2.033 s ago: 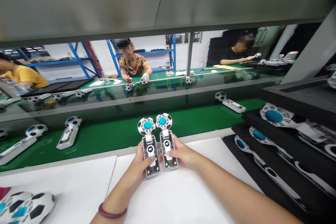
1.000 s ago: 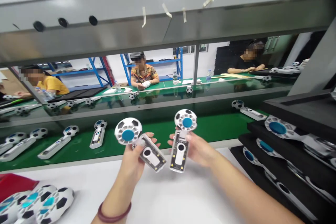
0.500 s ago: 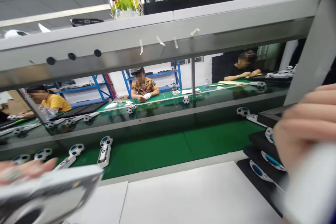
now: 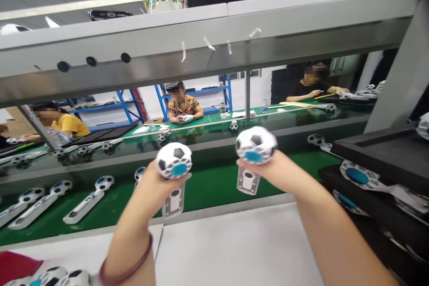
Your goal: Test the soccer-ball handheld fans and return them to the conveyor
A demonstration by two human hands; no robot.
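Both of my hands are raised in front of me above the bench. My left hand (image 4: 157, 183) grips a soccer-ball-patterned handheld device (image 4: 174, 161) by its round head, and its clear flat handle (image 4: 174, 201) hangs below. My right hand (image 4: 276, 165) grips a matching device (image 4: 256, 145) the same way, with its handle (image 4: 248, 181) pointing down. Each head is white with black patches and has a teal disc facing me. Fingers cover the back of each head.
A green conveyor belt (image 4: 208, 196) carrying several similar devices (image 4: 82, 208) runs behind white sheets (image 4: 234, 250). Black trays of devices (image 4: 368, 143) stand at right. Ball-patterned heads (image 4: 75, 278) and a red item (image 4: 16, 266) lie at lower left. Co-workers sit beyond a metal shelf (image 4: 201, 31).
Both devices have risen from low over the white sheets and turned, so their ball heads sit upward in my fingers. The view has tilted up, showing the shelf top.
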